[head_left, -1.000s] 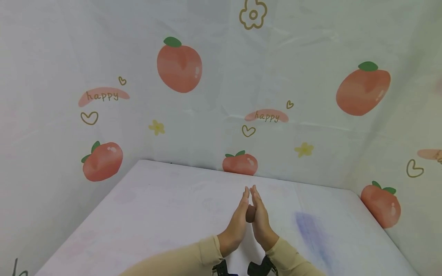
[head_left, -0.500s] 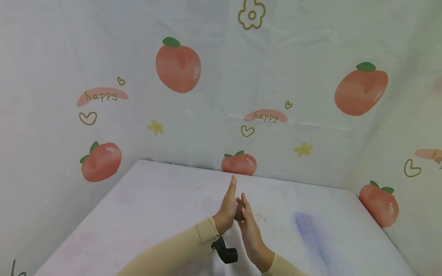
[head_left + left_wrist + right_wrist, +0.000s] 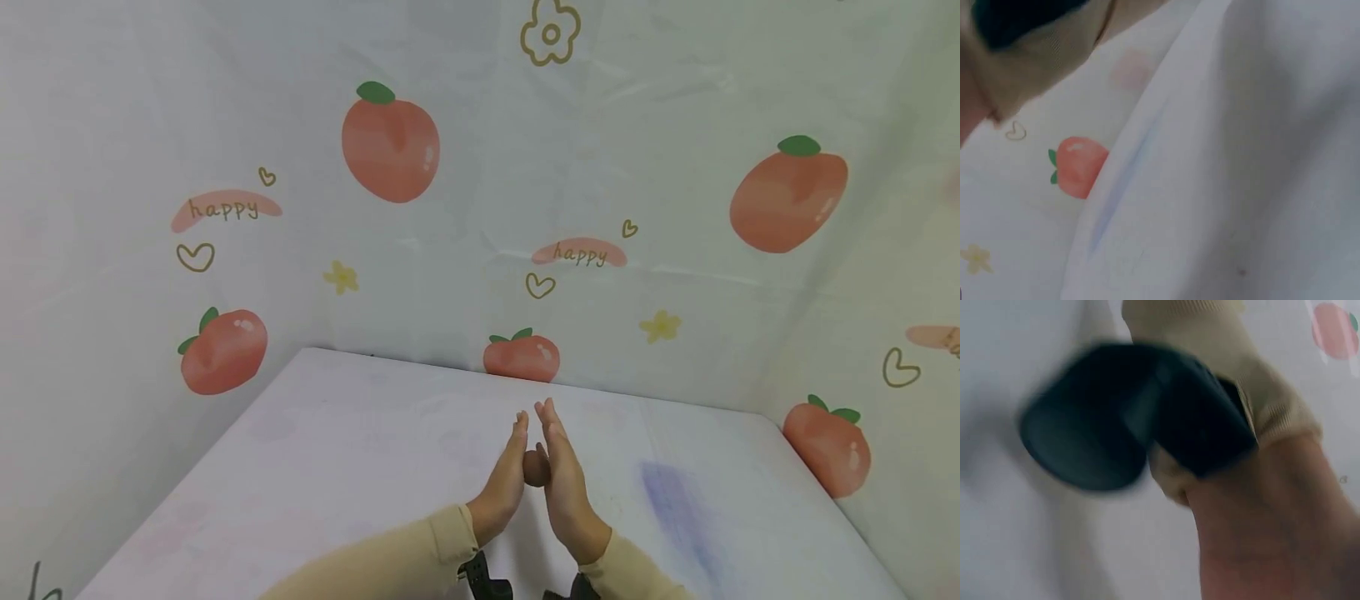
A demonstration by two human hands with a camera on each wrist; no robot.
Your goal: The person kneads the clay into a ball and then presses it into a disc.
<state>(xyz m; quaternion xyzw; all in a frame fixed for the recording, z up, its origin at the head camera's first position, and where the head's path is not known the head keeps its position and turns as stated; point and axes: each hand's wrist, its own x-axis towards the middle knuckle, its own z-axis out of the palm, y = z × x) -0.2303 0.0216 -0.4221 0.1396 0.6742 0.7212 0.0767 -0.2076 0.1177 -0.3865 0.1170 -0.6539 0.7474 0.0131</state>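
A small brown ball (image 3: 536, 469), apparently of clay or dough, sits between the two palms above the table in the head view. My left hand (image 3: 501, 487) touches it from the left with fingers straight and pointing up and away. From the other side my right hand (image 3: 567, 492) presses flat against it, fingers likewise extended. In the left wrist view only a beige sleeve (image 3: 1054, 62) and a sliver of skin show; the ball is out of sight there. The right wrist view holds a sleeve cuff (image 3: 1285, 412), a bare wrist (image 3: 1254, 531) and a blurred black wrist device (image 3: 1085, 437).
Beneath the hands spreads a white table (image 3: 360, 450) with a bluish smear (image 3: 678, 508) on its right side. A white curtain (image 3: 465, 167) printed with red fruit, hearts and flowers stands behind and at both sides. A tiny dark speck (image 3: 1242, 272) lies on the tabletop.
The palms slide past each other around the ball: the left hand reached farther forward half a second ago, and now it has drawn back while the right has advanced. The ball shifted slightly right.
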